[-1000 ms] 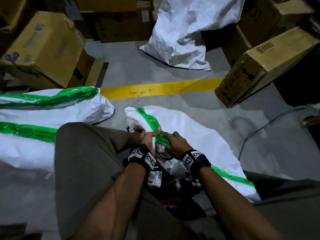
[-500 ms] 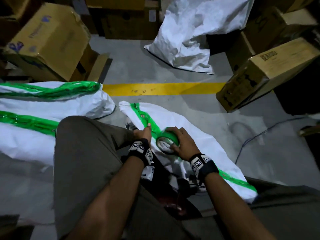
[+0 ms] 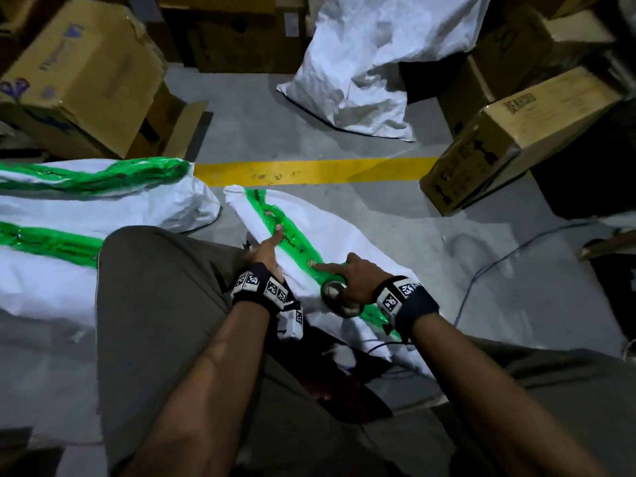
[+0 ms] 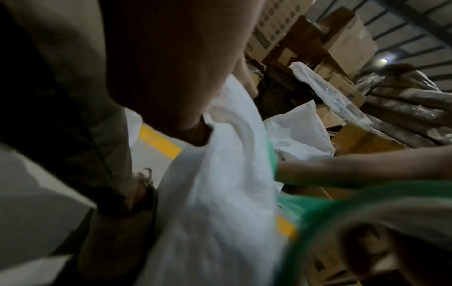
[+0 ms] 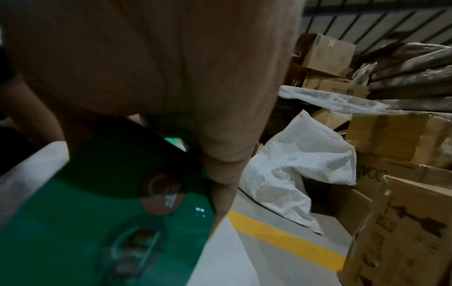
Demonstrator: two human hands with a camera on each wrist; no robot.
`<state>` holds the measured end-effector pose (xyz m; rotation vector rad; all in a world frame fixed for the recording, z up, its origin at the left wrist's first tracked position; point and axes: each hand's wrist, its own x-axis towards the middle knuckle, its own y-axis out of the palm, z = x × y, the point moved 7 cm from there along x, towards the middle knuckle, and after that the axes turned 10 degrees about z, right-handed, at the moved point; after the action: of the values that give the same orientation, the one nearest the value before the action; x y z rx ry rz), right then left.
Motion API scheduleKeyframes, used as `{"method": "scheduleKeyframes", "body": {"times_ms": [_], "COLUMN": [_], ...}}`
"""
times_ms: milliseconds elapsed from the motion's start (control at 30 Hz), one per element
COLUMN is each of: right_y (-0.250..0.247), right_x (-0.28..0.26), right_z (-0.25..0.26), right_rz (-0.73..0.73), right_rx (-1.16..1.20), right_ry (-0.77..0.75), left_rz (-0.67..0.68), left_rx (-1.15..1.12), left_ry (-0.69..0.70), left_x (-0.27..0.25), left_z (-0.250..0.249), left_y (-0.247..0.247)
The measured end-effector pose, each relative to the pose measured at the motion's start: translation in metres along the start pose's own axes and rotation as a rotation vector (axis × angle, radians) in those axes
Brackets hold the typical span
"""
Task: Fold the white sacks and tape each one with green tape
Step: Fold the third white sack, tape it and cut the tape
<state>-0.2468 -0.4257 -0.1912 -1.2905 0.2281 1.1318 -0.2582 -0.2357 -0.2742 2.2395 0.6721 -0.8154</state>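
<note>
A folded white sack (image 3: pixel 347 232) lies on the floor between my knees, with a strip of green tape (image 3: pixel 272 215) running along it. My left hand (image 3: pixel 270 244) lies on the strip's left edge, fingers straight and pressing the tape down. My right hand (image 3: pixel 354 280) grips the green tape roll (image 3: pixel 335 296) nearer to me on the sack, its index finger stretched along the fresh tape. The left wrist view shows the sack (image 4: pixel 220 193) and the blurred roll (image 4: pixel 354 199). In the right wrist view, laid tape (image 5: pixel 85 222) fills the lower left.
Two taped white sacks (image 3: pixel 113 215) lie at the left beside my knee. A loose, crumpled white sack (image 3: pixel 364 67) leans at the back. Cardboard boxes (image 3: pixel 516 132) crowd the right and left (image 3: pixel 79 70). A yellow floor line (image 3: pixel 309 172) and a cable (image 3: pixel 499 259) cross the floor.
The taped strip has grown longer as the roll came toward me. My left hand left the roll and slid forward along the tape, fingers now straight on it.
</note>
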Motion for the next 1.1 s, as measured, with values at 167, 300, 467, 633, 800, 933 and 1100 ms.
{"method": "scheduleKeyframes", "body": {"times_ms": [167, 300, 467, 633, 800, 933, 1100], "right_y": [0.013, 0.022, 0.02, 0.008, -0.026, -0.064, -0.1], "right_x": [0.024, 0.038, 0.038, 0.03, 0.005, -0.023, -0.054], "right_z": [0.006, 0.012, 0.017, 0.01, -0.007, -0.03, -0.055], "right_rz": [-0.026, -0.04, -0.102, -0.201, -0.197, -0.222, -0.384], "right_rx": [0.146, 0.224, 0.285, 0.522, 0.51, 0.541, 0.633], "right_ry": [0.03, 0.051, 0.048, -0.004, -0.078, -0.125, -0.18], "left_rz": [0.32, 0.264, 0.179, -0.07, 0.042, 0.23, 0.416], "left_rx": [-0.14, 0.088, 0.229, 0.464, 0.801, 0.848, 0.98], "left_ry": [-0.173, -0.218, -0.299, -0.17, 0.112, 0.281, 0.393], "left_x": [-0.037, -0.031, -0.046, -0.031, -0.029, -0.023, -0.014], "left_z": [0.023, 0.048, 0.063, 0.049, 0.0, -0.027, -0.068], "left_y": [0.033, 0.021, 0.013, -0.004, 0.045, 0.105, 0.185]}}
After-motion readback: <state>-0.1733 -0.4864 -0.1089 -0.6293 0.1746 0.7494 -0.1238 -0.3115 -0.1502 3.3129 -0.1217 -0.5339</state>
